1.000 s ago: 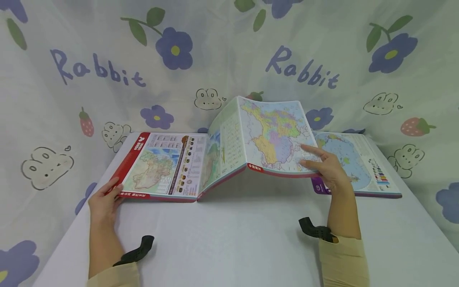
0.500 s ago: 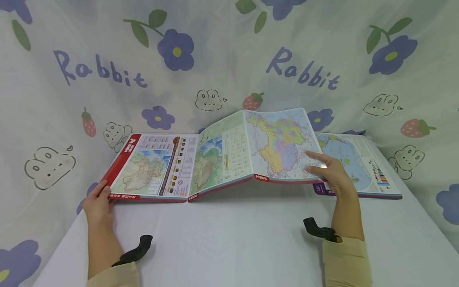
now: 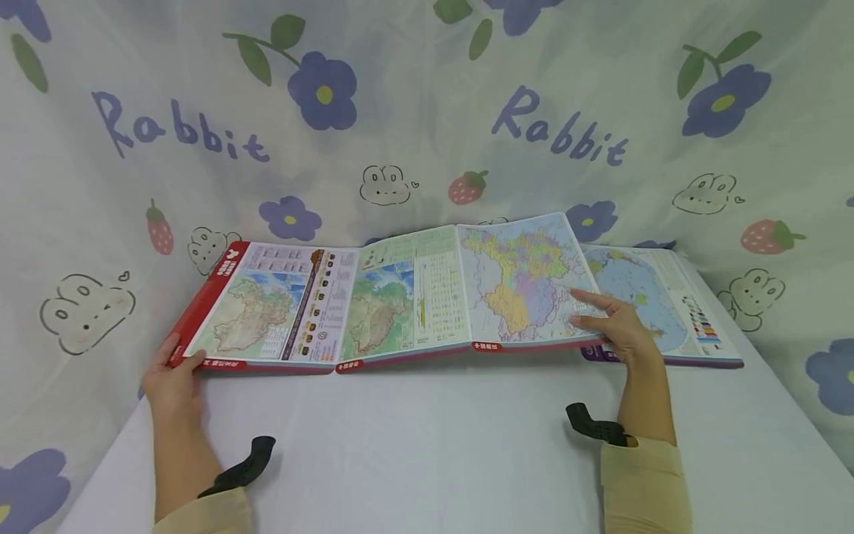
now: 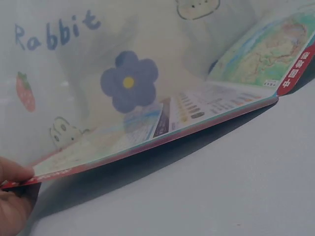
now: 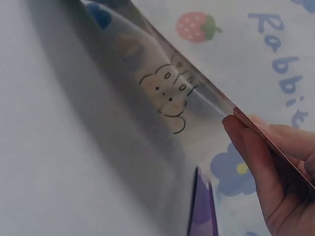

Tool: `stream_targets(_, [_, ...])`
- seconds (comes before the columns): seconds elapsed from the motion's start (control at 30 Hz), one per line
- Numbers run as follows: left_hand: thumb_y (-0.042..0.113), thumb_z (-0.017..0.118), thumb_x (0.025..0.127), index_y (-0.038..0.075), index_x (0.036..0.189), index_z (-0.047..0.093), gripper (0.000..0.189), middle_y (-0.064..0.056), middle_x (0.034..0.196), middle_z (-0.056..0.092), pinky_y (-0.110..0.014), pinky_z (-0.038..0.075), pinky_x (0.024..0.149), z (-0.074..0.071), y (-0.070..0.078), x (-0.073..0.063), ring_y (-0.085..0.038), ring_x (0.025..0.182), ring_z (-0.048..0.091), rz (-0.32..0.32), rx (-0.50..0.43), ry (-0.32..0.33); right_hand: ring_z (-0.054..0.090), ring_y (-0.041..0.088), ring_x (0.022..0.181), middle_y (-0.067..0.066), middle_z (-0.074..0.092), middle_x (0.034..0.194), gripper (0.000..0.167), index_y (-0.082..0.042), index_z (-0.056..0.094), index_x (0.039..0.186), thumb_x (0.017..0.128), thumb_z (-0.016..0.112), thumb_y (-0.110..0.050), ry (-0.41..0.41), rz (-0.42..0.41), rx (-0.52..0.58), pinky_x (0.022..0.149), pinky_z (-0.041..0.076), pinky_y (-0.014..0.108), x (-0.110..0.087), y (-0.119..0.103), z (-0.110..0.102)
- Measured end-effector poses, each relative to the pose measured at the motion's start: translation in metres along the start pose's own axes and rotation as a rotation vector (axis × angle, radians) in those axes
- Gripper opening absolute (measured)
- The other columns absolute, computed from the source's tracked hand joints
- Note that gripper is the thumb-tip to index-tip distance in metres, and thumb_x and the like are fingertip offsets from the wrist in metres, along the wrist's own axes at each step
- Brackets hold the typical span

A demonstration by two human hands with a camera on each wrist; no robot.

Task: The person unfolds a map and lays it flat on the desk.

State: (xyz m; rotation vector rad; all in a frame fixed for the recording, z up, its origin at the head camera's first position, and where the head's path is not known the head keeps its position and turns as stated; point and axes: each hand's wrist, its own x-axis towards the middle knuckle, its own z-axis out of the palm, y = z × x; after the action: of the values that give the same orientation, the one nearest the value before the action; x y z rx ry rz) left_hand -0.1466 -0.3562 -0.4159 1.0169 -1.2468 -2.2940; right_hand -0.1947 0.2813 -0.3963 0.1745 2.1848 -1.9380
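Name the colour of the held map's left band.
The band is red, clearest in the head view.

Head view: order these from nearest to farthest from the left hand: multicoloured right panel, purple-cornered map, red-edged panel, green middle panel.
1. Red-edged panel: left end, gripped by the left hand.
2. Green middle panel: centre.
3. Multicoloured right panel: gripped by the right hand.
4. Purple-cornered map: far right.

On the white table (image 3: 440, 445) lies a purple-cornered map (image 3: 643, 300), right side.

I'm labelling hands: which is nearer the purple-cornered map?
Right. The right hand is at the left side of the purple-cornered map; the left hand grips the left end of the unfolded map.
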Motion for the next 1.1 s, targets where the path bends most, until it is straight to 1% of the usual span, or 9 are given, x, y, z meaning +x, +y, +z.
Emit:
stream_targets(0.1, [-0.006,0.07,0.079,0.031,0.134,0.052,0.069,0.016,0.153,0.017,-0.022,0.032,0.106,-0.002,0.0,0.004,-0.006,0.137,0.023,-0.013,-0.076,0.014,0.025,0.001,0.039,0.01,-0.006,0.159,0.06,-0.014,0.05,0.137,0.082,0.074,-0.016,-0.01,-0.017,-0.045,0.036,0.028,0.015,0.003,0.007,-0.002])
stream_targets(0.17, [-0.006,0.07,0.079,0.031,0.132,0.055,0.067,0.016,0.152,0.017,-0.022,0.032,0.106,-0.003,0.001,0.006,-0.006,0.135,0.025,-0.022,-0.096,0.028,0.032,0.003,0.047,0.009,-0.013,0.158,0.061,-0.009,0.048,0.138,0.082,0.074,-0.015,-0.02,-0.024,-0.051,0.038,0.023,0.019,0.006,0.011,-0.002])
stream_targets(0.23, [-0.005,0.07,0.079,0.031,0.132,0.055,0.065,0.016,0.152,0.017,-0.022,0.031,0.107,-0.003,0.001,0.008,-0.006,0.135,0.026,-0.022,-0.104,0.034,0.055,0.01,0.084,0.009,-0.013,0.158,0.063,-0.005,0.046,0.138,0.082,0.073,-0.012,-0.032,-0.02,-0.042,0.058,0.044,0.018,0.008,0.014,0.0])
stream_targets(0.33, [-0.004,0.07,0.079,0.031,0.131,0.055,0.064,0.016,0.152,0.018,-0.022,0.03,0.108,-0.002,0.002,0.01,-0.007,0.135,0.027,-0.029,-0.121,0.043,0.013,0.029,0.142,0.009,-0.008,0.158,0.066,-0.003,0.044,0.139,0.081,0.075,-0.014,-0.03,0.009,-0.058,0.101,0.039,0.029,0.011,0.017,0.002])
stream_targets(0.4, [-0.003,0.07,0.079,0.032,0.131,0.056,0.064,0.017,0.152,0.019,-0.023,0.03,0.108,-0.002,0.002,0.011,-0.006,0.135,0.027,-0.031,-0.125,0.056,-0.005,0.033,0.144,0.011,-0.003,0.159,0.067,-0.004,0.045,0.139,0.08,0.076,-0.016,-0.023,0.033,-0.074,0.113,0.027,0.039,0.013,0.019,0.004])
stream_targets(0.5, [-0.003,0.069,0.081,0.032,0.131,0.056,0.062,0.017,0.15,0.02,-0.023,0.028,0.109,-0.003,0.002,0.012,-0.006,0.135,0.026,-0.044,-0.139,0.079,-0.002,0.037,0.144,0.013,0.001,0.158,0.068,-0.006,0.046,0.138,0.079,0.077,-0.02,-0.018,0.057,-0.128,0.112,0.029,0.043,0.017,0.023,0.006])
stream_targets(0.6, [-0.005,0.068,0.08,0.032,0.131,0.055,0.064,0.017,0.151,0.018,-0.023,0.026,0.11,-0.006,0.002,0.012,-0.005,0.136,0.024,-0.064,-0.146,0.086,-0.003,0.04,0.143,0.015,0.005,0.158,0.068,-0.005,0.045,0.139,0.08,0.076,-0.02,-0.021,0.069,-0.175,0.113,0.01,0.059,0.02,0.026,0.008])
stream_targets(0.87, [-0.006,0.068,0.079,0.04,0.135,0.046,0.075,0.019,0.154,0.007,-0.025,0.029,0.108,-0.005,0.0,0.012,-0.005,0.14,0.016,-0.104,-0.077,0.018,-0.002,0.043,0.143,0.016,0.008,0.158,0.07,-0.007,0.045,0.139,0.079,0.077,-0.026,-0.029,0.079,-0.267,0.109,0.007,0.068,0.02,0.03,0.007])
stream_targets(1.1, [-0.002,0.068,0.081,0.041,0.137,0.043,0.075,0.018,0.154,0.007,-0.025,0.027,0.11,0.001,-0.001,0.012,-0.005,0.14,0.016,-0.082,-0.026,0.042,0.004,0.041,0.143,0.018,0.012,0.157,0.07,-0.003,0.043,0.14,0.082,0.074,-0.025,-0.039,0.065,-0.241,0.112,0.012,0.061,0.016,0.03,-0.002])
